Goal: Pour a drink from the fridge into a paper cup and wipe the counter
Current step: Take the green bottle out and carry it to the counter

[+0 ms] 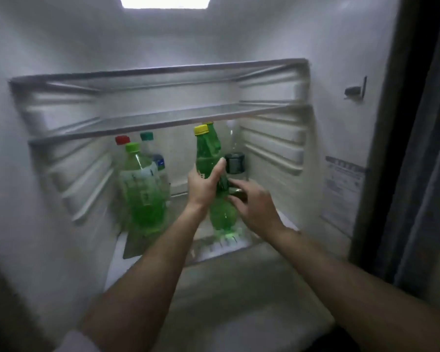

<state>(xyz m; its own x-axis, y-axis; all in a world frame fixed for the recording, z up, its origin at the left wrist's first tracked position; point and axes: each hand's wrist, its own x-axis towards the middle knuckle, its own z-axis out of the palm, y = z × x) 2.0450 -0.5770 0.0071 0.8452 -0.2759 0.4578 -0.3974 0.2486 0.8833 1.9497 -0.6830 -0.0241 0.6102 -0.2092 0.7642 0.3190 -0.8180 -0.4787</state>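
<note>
Fetching: left hand (203,185) gripped the green bottle (208,148); right hand (254,204), at its four o'clock, perhaps touching, grip unclear; next needed lifting it out.

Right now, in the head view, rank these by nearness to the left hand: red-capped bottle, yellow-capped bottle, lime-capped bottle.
1. Yellow-capped bottle, in the left hand's grip.
2. Lime-capped bottle, to its left.
3. Red-capped bottle, back left.

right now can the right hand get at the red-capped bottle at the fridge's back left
Probably not easily: the red-capped bottle stands behind the large lime-capped green plastic bottle, and the right hand sits right of the held yellow-capped green bottle.
</note>
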